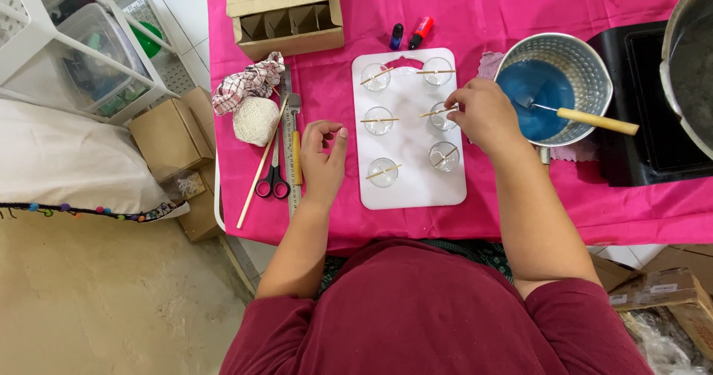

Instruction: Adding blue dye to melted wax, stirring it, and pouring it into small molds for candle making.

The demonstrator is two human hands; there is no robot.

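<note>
A pink cloth [460, 11] covered the table, with a white board [412, 174] on it holding 6 small glasses.

The right hand [484, 113] pinched a stick [438, 112] lying across the middle right glass [442, 119], fingertips closed on it. The left hand [324, 151] rested empty on the cloth just left of the board, fingers loosely curled. A pot [587, 74] of blue liquid stood right of the board; scissors [273, 171] lay to the left.

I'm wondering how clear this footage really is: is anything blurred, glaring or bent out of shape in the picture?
Head view: even, soft daylight, with only faint shadows under the right hand and left hand. The white board looks bright but not washed out, and the small glass cups stay readable. The metal pot rim shows mild shine. Focus is sharp throughout. Wide-lens distortion curves the table edges towards the frame's corners.
</note>
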